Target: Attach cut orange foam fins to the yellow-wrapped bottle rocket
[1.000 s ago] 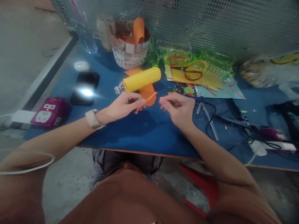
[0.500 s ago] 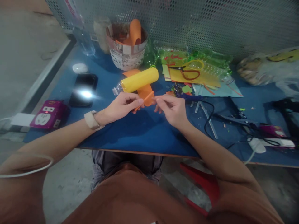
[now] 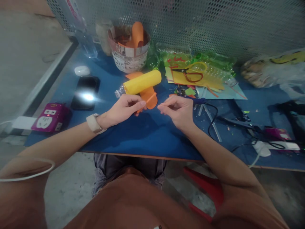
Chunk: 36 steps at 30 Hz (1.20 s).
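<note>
My left hand (image 3: 130, 106) pinches a small orange paper strip (image 3: 151, 99) between thumb and fingers. Just behind it lies a plastic bottle wrapped in yellow paper (image 3: 143, 82), tilted across a larger piece of orange paper (image 3: 147, 92) that shows on both sides of it. Apart from the strip, to its right, my right hand (image 3: 176, 109) has thumb and fingertips pressed together. Whatever may be between those fingertips is too small to make out.
Scissors (image 3: 194, 76) rest on coloured paper sheets (image 3: 214, 83) at the back right, near green plastic bottles (image 3: 212, 60). A woven basket (image 3: 130, 57) holds orange paper. On the left are a phone (image 3: 85, 93) and a purple power socket (image 3: 49, 117). Cables and tools lie right.
My right hand has drawn back slightly to the right, away from the orange paper strip. My left hand keeps its pinch in nearly the same place.
</note>
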### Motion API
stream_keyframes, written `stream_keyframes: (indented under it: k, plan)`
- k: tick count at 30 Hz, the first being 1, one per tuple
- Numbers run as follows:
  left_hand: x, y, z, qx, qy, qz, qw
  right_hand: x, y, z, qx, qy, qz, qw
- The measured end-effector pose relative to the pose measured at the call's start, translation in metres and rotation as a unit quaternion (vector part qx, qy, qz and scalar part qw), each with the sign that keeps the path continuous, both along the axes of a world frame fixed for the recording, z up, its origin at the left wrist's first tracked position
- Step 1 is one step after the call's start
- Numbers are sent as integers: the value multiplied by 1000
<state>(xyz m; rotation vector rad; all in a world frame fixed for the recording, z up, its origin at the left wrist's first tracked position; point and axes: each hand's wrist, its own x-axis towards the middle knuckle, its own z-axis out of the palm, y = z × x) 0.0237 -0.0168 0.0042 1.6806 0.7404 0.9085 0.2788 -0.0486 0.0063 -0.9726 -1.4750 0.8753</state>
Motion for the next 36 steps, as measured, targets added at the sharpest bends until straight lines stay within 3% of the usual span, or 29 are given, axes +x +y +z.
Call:
stream_keyframes:
  k: [3, 5, 9, 11, 13, 15, 20, 22, 28, 36]
  plan:
    - [0, 0, -1, -10, -6, 1, 1000, 2, 11, -6, -35, 61, -7, 997]
    - [0, 0, -1, -15, -9, 2, 1000, 23, 30, -6, -36, 144, -59, 987]
    - [-1, 1, -2, -13, -8, -2, 1000, 115, 84, 0, -12, 294, -237, 926]
    - [-1, 1, -2, -13, -5, -4, 1000, 159, 106, 2, 9, 319, -288, 903]
    - [-1, 0, -2, -16, 1, -5, 1000, 181, 117, -1, 41, 311, -296, 903]
    - [-1, 0, -1, -17, 4, -6, 1000, 179, 119, -9, 44, 283, -282, 916]
    - [0, 0, 0, -10, 6, -3, 1000, 133, 105, -25, 37, 115, -203, 972]
    - [1, -1, 1, -9, 6, 0, 1000, 119, 101, -27, 47, 88, -197, 975]
    - [1, -1, 3, -4, 17, -2, 1000, 99, 95, -29, 22, 130, -222, 966]
    - [-1, -1, 5, -5, 39, -9, 999, 75, 78, -21, 43, 98, -166, 980]
